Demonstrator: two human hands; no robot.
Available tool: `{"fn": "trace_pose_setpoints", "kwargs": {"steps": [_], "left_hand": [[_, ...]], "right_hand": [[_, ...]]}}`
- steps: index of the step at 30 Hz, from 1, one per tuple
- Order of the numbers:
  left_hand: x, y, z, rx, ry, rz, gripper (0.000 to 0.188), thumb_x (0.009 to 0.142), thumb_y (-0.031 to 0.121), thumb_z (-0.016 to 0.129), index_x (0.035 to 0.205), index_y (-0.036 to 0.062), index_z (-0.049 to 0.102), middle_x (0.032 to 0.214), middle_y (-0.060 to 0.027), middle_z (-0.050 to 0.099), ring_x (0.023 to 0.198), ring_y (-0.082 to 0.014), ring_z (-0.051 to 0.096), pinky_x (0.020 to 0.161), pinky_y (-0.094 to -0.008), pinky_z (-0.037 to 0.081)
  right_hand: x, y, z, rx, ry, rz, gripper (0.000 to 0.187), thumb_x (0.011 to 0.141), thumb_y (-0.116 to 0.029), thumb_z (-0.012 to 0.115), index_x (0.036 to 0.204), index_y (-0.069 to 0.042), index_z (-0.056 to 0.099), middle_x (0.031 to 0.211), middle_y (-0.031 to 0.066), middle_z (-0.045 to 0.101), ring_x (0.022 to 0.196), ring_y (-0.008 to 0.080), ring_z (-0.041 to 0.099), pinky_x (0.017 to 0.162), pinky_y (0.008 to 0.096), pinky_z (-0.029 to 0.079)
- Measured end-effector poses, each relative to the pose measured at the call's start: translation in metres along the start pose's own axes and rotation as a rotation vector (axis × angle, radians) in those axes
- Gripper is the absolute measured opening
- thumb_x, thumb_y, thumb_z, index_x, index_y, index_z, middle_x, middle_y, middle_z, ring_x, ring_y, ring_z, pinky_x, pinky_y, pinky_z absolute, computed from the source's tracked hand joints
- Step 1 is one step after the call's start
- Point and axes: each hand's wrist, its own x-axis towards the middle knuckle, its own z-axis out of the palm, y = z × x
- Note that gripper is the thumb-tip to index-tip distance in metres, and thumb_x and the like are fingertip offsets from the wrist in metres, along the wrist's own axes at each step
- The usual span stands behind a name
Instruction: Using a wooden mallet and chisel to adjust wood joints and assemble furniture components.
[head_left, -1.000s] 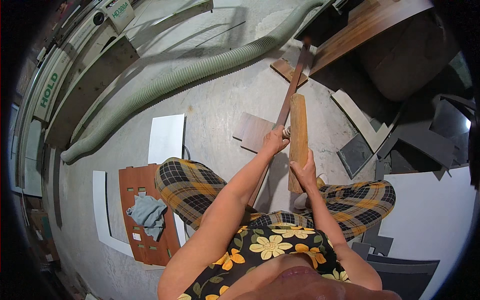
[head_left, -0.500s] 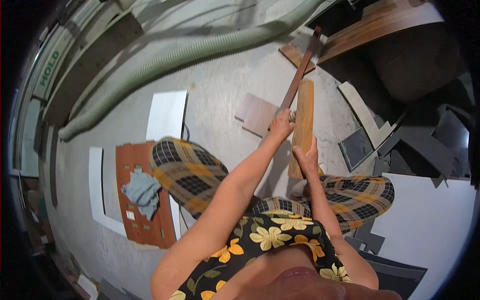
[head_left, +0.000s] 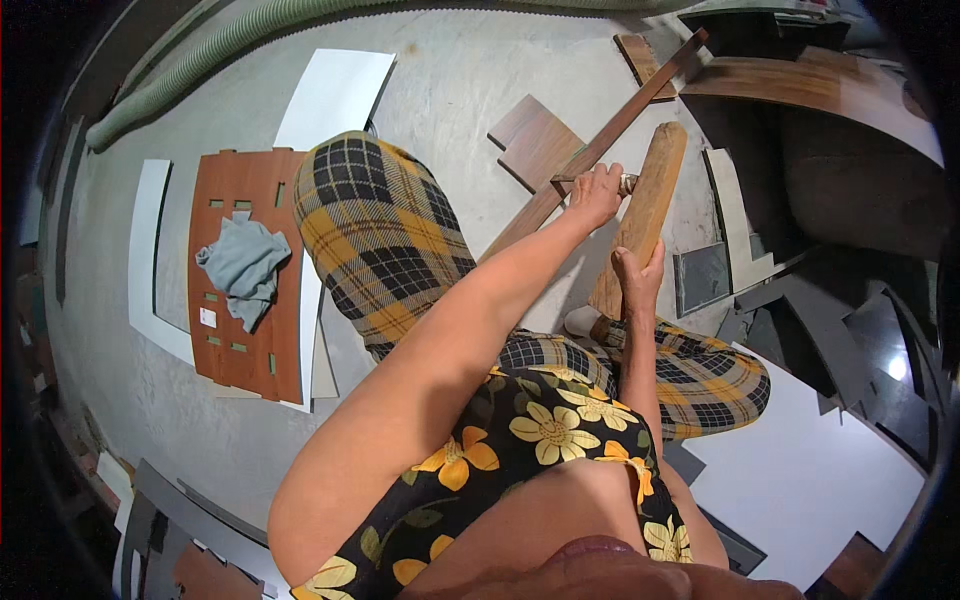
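My left hand (head_left: pixel 597 197) is closed around a small tool (head_left: pixel 627 184), whose pale and dark ringed end sticks out to the right, against the wood. A thin dark part shows left of the fingers; the tool's exact kind is unclear. My right hand (head_left: pixel 640 278) grips a thick, worn wooden block (head_left: pixel 655 185) near its lower half, thumb on the near face. The block stands tilted, its top leaning right and away. Beneath my left hand, a long narrow brown wooden strip (head_left: pixel 645 100) runs diagonally across the floor; my arm and leg hide its near end.
Left of my bent knee lies a slotted reddish-brown panel (head_left: pixel 235 365) with a grey cloth (head_left: pixel 245 265) on it. White boards (head_left: pixel 335 95), brown offcuts (head_left: pixel 540 145) and dark grey scraps (head_left: pixel 800 310) lie around me. A ribbed hose (head_left: pixel 230 40) crosses the far floor.
The view has shifted, so the floor things sit higher in it. The block leans more to the right. My left hand, still holding the tool, stays close beside it.
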Motion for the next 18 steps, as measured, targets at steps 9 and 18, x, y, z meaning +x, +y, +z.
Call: {"fn": "trace_pose_setpoints", "kwargs": {"steps": [9, 18], "left_hand": [[0.0038, 0.0002, -0.0015, -0.011, 0.078, -0.01, 0.026, 0.079, 0.009, 0.058, 0.102, 0.0038, 0.047, 0.09, -0.0216, 0.056, 0.076, -0.0409, 0.061, 0.068, -0.0517, 0.048], [0.0083, 0.003, -0.0027, -0.037, 0.106, -0.011, 0.025, 0.079, 0.008, 0.057, 0.101, 0.0037, 0.046, 0.09, -0.0216, 0.055, 0.078, -0.0412, 0.061, 0.069, -0.052, 0.048]], "right_hand": [[-0.0027, -0.007, 0.0017, -0.018, 0.018, 0.023, 0.047, 0.08, -0.009, 0.065, 0.121, -0.002, 0.043, 0.101, 0.0091, 0.058, 0.084, 0.0151, 0.059, 0.072, 0.0279, 0.05], [0.0017, -0.0057, -0.0032, -0.294, 0.123, -0.295, 0.062, 0.077, -0.011, 0.068, 0.131, 0.0, 0.039, 0.114, 0.0145, 0.055, 0.103, 0.025, 0.054, 0.091, 0.037, 0.044]]}}
